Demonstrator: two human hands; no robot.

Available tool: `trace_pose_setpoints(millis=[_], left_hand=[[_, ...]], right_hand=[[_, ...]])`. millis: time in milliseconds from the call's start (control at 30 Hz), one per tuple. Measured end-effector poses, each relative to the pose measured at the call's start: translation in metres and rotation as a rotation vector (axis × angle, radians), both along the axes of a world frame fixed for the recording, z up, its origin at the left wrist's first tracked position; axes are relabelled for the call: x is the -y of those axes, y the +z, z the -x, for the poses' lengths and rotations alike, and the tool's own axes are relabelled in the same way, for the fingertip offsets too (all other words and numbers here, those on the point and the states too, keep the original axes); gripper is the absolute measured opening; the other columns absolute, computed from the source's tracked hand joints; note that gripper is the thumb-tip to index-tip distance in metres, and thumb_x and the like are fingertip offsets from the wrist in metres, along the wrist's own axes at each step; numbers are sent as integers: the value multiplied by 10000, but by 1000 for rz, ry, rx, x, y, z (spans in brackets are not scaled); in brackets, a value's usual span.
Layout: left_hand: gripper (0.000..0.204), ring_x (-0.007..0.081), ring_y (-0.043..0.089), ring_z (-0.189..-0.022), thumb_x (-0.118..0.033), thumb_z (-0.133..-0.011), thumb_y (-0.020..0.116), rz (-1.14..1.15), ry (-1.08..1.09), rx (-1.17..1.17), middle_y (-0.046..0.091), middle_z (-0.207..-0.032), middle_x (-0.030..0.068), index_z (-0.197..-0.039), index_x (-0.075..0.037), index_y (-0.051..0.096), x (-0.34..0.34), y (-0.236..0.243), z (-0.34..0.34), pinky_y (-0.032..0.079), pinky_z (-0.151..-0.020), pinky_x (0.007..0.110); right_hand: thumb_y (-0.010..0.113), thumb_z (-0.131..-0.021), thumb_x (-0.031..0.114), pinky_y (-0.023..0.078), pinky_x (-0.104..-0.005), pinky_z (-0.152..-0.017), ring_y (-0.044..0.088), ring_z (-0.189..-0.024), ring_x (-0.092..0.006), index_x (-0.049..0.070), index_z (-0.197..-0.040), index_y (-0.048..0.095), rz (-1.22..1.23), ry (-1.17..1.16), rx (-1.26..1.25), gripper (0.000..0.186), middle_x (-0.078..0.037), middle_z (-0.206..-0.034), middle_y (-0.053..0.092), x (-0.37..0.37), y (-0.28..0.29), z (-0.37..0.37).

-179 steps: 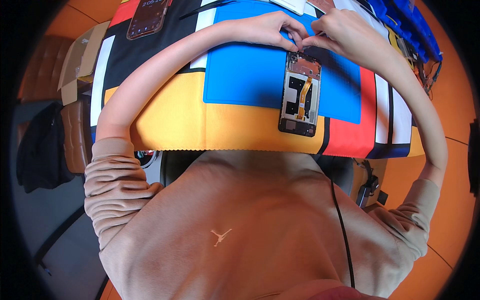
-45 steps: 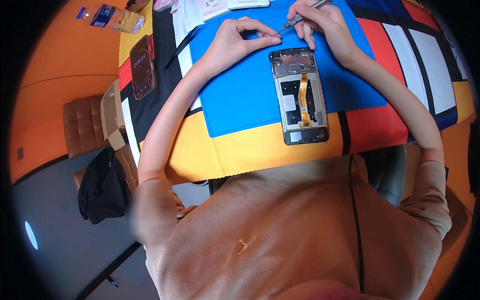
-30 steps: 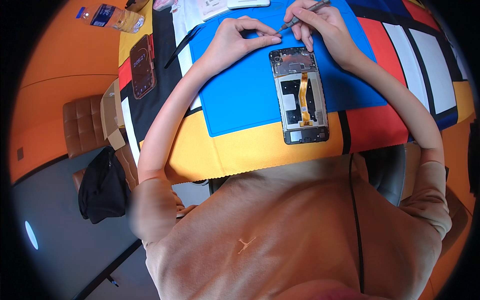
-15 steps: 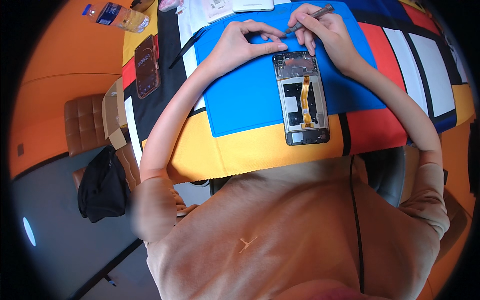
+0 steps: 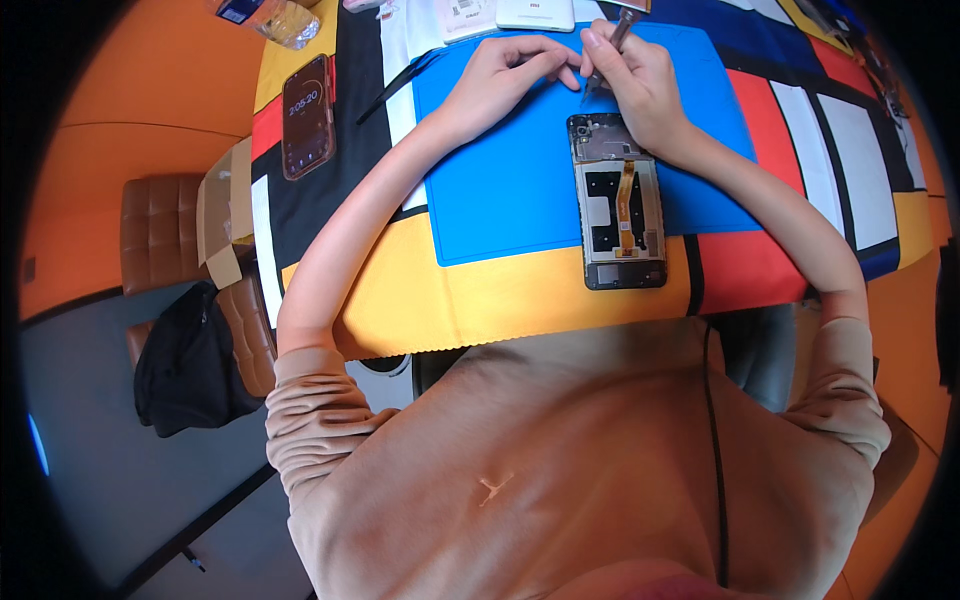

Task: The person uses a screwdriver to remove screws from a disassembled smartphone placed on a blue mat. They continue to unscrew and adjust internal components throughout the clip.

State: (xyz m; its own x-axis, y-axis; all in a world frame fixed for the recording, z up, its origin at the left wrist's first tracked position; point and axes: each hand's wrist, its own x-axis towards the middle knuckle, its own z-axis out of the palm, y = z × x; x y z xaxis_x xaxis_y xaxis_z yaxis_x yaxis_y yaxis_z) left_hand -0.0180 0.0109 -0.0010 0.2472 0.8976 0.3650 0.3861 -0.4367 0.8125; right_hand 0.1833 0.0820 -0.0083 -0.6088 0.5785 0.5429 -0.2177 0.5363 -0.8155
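My left hand (image 5: 500, 82) hovers over or rests on the blue mat (image 5: 500, 200), its fingers loosely bent and apart, with nothing visible in them; their tips are near my right hand (image 5: 645, 100). That hand is closed on a grey screwdriver (image 5: 624, 30), held steeply with its tip down at the mat, just above an opened phone (image 5: 617, 245). The phone lies upright in view across the mat's lower edge, showing a black frame, metal plates and an orange ribbon cable.
A phone with a lit screen (image 5: 308, 115) and a water bottle (image 5: 275, 22) lie at the left. Black tweezers (image 5: 390, 90) lie beside the mat. White flat items (image 5: 530, 12) sit at the top. An open cardboard box (image 5: 220, 210) and a black bag (image 5: 185, 370) are off the table's left side.
Six seconds ago no screwdriver showed in my right hand. In the last half second that hand has moved down and tilted the screwdriver more upright; my left fingers have risen slightly to the right.
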Motion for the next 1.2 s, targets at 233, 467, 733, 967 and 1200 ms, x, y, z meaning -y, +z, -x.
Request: trace_pose_setpoints(millis=[233, 467, 733, 967, 1200], left_hand=[[209, 112, 599, -941, -196, -1037, 602, 320, 9, 196, 686, -956, 36, -988, -7, 677, 2, 4, -5, 472, -902, 270], [246, 76, 575, -894, -156, -1065, 526, 284, 46, 135, 672, -924, 3, -933, -7, 672, 3, 3, -5, 455, -862, 239], [220, 74, 589, -895, -147, -1052, 557, 297, 88, 126, 684, -939, -3, -1039, 10, 711, 1, -5, 1, 471, -843, 245], [214, 70, 594, -892, -151, -1040, 592, 343, 109, 201, 689, -975, -5, -1087, 20, 713, 1, -13, 6, 476, -820, 236], [209, 76, 590, -929, -156, -1054, 567, 270, 60, 84, 683, -970, -5, -1046, 5, 701, 0, -5, 4, 462, -869, 237]], right_hand=[[499, -1087, 208, 465, -251, -674, 570, -725, -90, -3, -862, 625, 219, 12, 116, 334, -27, -782, 613, 15, 15, -4], [514, -1077, 203, 431, -258, -630, 539, -694, -85, -1, -877, 625, 101, 31, 213, 306, -23, -751, 574, 15, 23, -4], [514, -1065, 166, 462, -325, -580, 591, -625, -185, -16, -930, 636, -214, 35, 157, 257, -109, -729, 594, 10, 12, -1], [506, -1052, 145, 493, -350, -590, 634, -639, -238, -28, -993, 659, -588, -8, 113, 238, -138, -757, 630, 6, 4, 2], [500, -1075, 220, 480, -295, -664, 607, -718, -134, -27, -940, 647, 85, 49, 81, 318, -57, -796, 636, 6, 9, 4]])
